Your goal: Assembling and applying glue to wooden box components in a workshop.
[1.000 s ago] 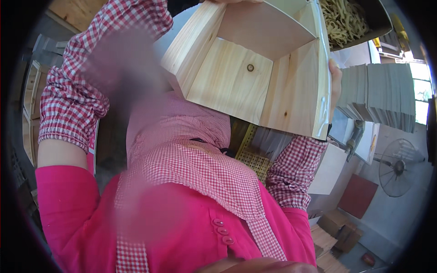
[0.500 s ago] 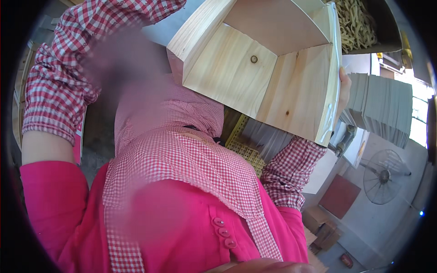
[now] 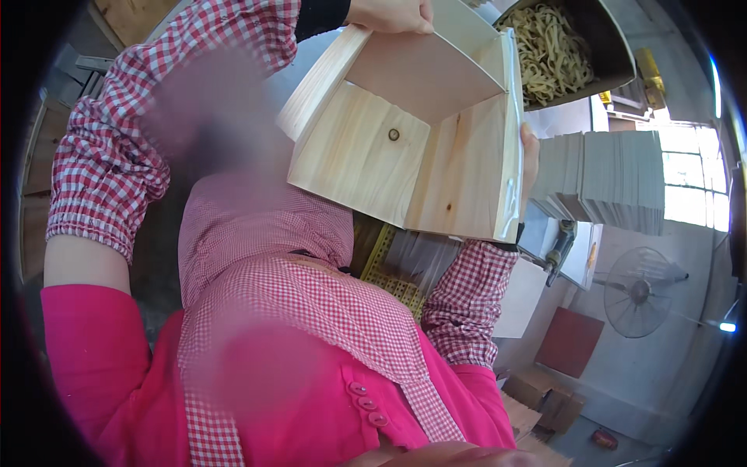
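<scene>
An open wooden box (image 3: 356,148) with pale, knotted boards is held tilted in front of my apron. A thin panel (image 3: 424,66) stands inside it as a divider. My left hand (image 3: 393,14) reaches over the far side, its fingers curled on the panel's top edge. Around the right-hand board is my right hand (image 3: 531,159); only some fingers show, the rest lying behind the wood. A glossy whitish strip, like glue (image 3: 511,148), runs along that board's edge.
A dark bin (image 3: 615,54) of pale curled strips stands at the far right. Below it is a stack of grey-white sheets (image 3: 615,175). A yellow perforated crate (image 3: 401,289) sits beneath the box. A fan (image 3: 640,292) and brown cartons (image 3: 548,397) are farther right.
My left hand has come into view onto the panel's top edge. The box appears farther left in the picture, as does the background. My right hand keeps its hold.
</scene>
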### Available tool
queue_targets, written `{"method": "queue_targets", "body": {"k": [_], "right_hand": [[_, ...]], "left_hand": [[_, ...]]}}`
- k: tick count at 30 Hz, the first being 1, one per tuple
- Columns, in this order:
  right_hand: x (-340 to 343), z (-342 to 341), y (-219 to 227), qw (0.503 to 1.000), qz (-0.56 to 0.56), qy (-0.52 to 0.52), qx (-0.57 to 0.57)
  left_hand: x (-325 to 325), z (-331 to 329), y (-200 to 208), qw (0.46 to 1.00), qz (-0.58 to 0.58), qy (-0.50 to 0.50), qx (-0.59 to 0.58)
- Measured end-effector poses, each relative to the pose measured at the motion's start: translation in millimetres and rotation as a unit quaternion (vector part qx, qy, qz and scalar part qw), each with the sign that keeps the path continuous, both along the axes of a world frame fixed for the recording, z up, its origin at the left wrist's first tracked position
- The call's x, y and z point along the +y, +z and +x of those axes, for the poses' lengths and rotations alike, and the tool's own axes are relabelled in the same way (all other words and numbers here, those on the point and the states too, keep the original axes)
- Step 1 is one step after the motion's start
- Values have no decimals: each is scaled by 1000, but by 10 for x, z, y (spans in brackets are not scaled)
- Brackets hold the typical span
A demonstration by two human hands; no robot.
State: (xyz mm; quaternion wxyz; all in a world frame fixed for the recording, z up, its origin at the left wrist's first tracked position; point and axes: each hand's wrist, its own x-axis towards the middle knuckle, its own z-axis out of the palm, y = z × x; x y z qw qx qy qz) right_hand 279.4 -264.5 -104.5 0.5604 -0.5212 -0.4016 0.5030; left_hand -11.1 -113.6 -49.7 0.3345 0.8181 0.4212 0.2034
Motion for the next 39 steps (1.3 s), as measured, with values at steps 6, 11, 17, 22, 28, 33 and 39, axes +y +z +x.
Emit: {"method": "queue_targets", "body": {"k": [6,11,17,22,28,33,39], "right_hand": [[-289,-390,13,942,35,102,318],[-344,-189,-770,917,244,13,314],[-625,-207,-1224,944,192,-55,262],[-410,44,-1430,958,143,-102,224],[-514,172,-1806,978,73,-73,181],[-647,563,-2020,990,27,-6,137],[-83,641,-2177,997,1,-29,66]], "left_hand": [[-269,-55,6,911,338,97,-215],[28,-374,-804,748,-347,76,-560],[-167,-270,-1719,817,-258,22,-516],[-147,-323,-1548,746,-368,43,-553],[-870,-537,-954,803,-259,86,-530],[-1212,-651,-545,776,-317,128,-530],[-1091,-782,-655,823,-205,167,-502]]}}
